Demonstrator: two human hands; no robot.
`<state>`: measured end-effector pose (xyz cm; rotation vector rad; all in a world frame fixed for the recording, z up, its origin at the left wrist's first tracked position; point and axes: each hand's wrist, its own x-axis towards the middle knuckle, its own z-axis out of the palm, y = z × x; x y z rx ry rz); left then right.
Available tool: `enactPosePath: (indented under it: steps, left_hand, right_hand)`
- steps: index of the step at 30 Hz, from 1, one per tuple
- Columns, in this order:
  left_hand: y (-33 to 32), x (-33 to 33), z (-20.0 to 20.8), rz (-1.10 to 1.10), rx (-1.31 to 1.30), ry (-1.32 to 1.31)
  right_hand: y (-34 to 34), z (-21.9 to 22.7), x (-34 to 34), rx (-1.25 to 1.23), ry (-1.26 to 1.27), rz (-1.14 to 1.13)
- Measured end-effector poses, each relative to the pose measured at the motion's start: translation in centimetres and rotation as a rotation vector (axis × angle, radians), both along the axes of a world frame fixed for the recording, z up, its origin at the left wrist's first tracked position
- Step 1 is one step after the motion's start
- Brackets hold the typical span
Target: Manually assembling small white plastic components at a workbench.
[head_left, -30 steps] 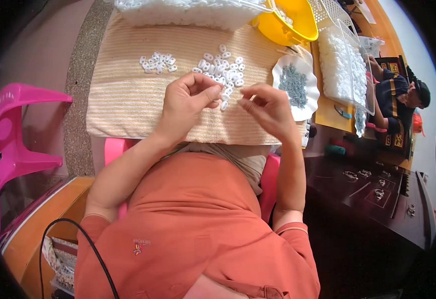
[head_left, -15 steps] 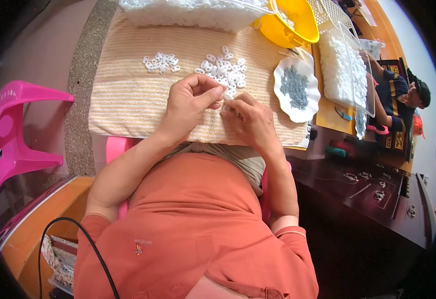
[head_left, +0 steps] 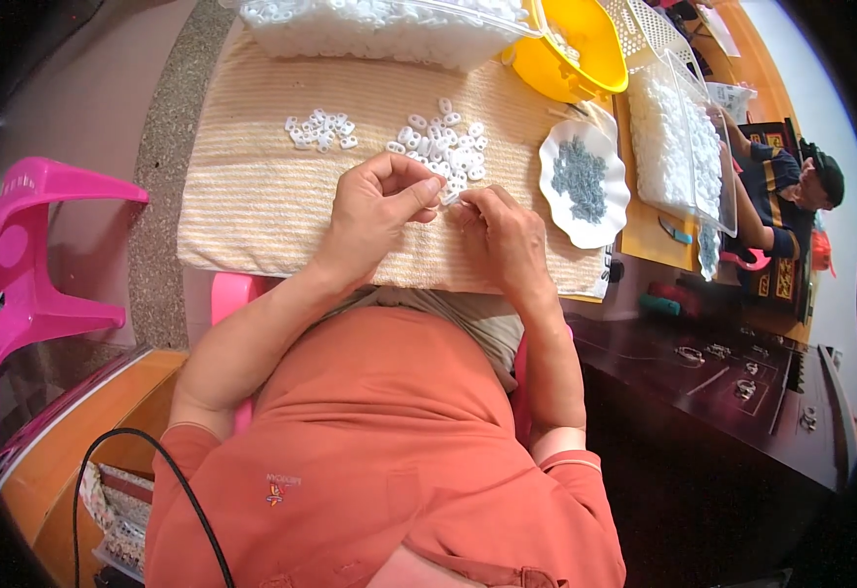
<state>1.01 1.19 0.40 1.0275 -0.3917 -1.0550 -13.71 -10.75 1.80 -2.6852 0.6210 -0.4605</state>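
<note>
My left hand is closed in a pinch, thumb against forefinger, above the striped towel. At its fingertips is a small white plastic piece, partly hidden. My right hand meets it from the other side, its thumb and forefinger bent together; whatever they grip is too small to make out. Just beyond the fingertips lies a loose pile of white oval plastic pieces with holes. A smaller group of similar white pieces sits farther left. Right of my right hand, a scalloped white plate holds many tiny grey-blue pieces.
A clear bin full of white pieces stands at the towel's far edge, beside a yellow basket. Another filled clear bin is at right, near a blue-handled tool. A person sits beyond. A pink stool stands left.
My right hand has shifted slightly right and its fingers have drawn back, showing more of the white piece. My left hand keeps its pinch. The whole view has shifted slightly.
</note>
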Motion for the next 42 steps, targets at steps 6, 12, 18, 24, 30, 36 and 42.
enactPosePath:
  steps: [6, 12, 18, 24, 30, 36, 42]
  left_hand:
    - [0.1, 0.0, 0.2, 0.02, 0.005, -0.024]
    - [0.6, -0.9, 0.8, 0.06, -0.022, -0.32]
    - [1.2, 3.4, 2.7, 0.148, 0.217, -1.265]
    - [2.1, 6.7, 1.8, 0.078, 0.584, -1.53]
    - [1.8, 6.7, 1.3, 0.07, 0.681, -1.604]
    - [1.9, 6.9, 1.3, 0.015, 0.693, -1.624]
    - [1.8, 7.0, 1.1, 0.066, 0.611, -1.618]
  right_hand:
    - [-0.2, -0.2, 0.4, 0.056, -0.059, -0.047]
    - [-0.1, 0.2, 0.2, 0.097, -0.068, -0.016]
    - [0.3, 1.2, 0.2, 0.204, -0.04, -0.042]
    - [0.1, 1.1, 0.1, 0.29, -0.088, -0.039]
    - [-0.1, 1.2, -0.3, 0.323, -0.096, -0.049]
    - [-0.1, 1.1, -0.2, 0.338, -0.115, -0.043]
    - [-0.2, 0.9, -0.2, 0.334, -0.105, -0.042]
